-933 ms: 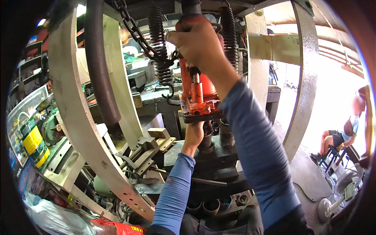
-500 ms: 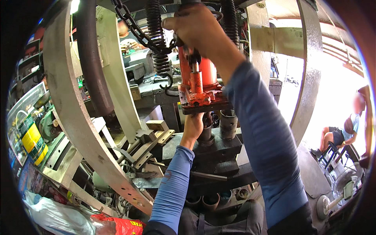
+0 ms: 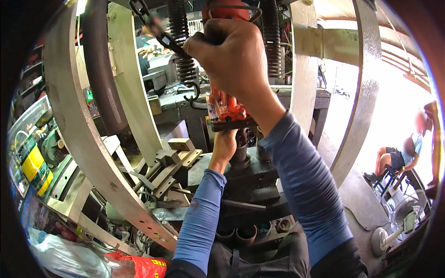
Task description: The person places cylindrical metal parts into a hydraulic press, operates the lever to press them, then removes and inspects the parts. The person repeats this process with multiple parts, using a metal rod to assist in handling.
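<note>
A red bottle jack (image 3: 228,104) sits on a dark plate (image 3: 230,124) inside a tall press frame. In front of the jack, my right hand (image 3: 232,60) is closed in a fist near its pump side; what it grips is hidden. A dark chain (image 3: 155,25) hangs down to this fist. My left hand (image 3: 225,147) reaches up against the underside of the plate, and its fingers are hidden there. Beside it, a dark cylindrical piece (image 3: 239,156) stands on a metal block. Coil springs (image 3: 178,41) hang on both sides of the jack.
Pale steel uprights (image 3: 88,116) stand left and right. Steel blocks and bars (image 3: 174,169) lie left of my left forearm. Pipe sleeves (image 3: 246,232) sit low before me. A person (image 3: 402,153) sits far right, near a fan (image 3: 408,208). A red bag (image 3: 143,266) lies lower left.
My right fist has come down and slightly left, now covering more of the jack. The left hand stays under the plate. The view has shifted slightly.
</note>
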Demonstrator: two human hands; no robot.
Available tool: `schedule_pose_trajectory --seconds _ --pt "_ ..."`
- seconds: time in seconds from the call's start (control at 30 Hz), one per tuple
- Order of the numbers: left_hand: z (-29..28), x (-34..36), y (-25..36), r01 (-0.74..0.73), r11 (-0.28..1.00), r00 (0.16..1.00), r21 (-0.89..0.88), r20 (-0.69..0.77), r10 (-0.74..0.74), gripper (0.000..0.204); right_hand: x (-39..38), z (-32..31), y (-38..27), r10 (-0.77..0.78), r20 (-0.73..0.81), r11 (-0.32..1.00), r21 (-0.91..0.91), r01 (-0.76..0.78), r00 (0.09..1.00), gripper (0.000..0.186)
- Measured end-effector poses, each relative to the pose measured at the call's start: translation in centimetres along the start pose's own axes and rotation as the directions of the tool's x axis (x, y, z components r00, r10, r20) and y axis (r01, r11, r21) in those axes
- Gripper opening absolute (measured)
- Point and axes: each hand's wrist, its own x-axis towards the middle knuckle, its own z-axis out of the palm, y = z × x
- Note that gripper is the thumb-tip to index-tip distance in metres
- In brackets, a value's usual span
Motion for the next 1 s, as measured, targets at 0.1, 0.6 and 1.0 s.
schedule_pose_trajectory --seconds 0.1,0.6,1.0 --pt "1.3 0.8 -0.9 0.117 0.966 0.993 -0.233 0.058 -0.106 0.030 6.1 -0.2 2.8 0.152 0.200 0.988 -0.022 -0.150 0.968 0.027" --pt "0.1 0.2 0.0 -0.220 0.935 0.974 0.279 0.014 0.226 0.025 0.3 0.1 0.7 -0.044 -0.045 0.999 -0.012 0.043 0.998 0.028" --pt "0.3 -0.4 0.1 -0.123 0.962 0.991 0.243 0.088 0.104 0.029 0.8 0.2 1.3 0.008 -0.034 1.000 -0.030 -0.009 0.999 0.027"
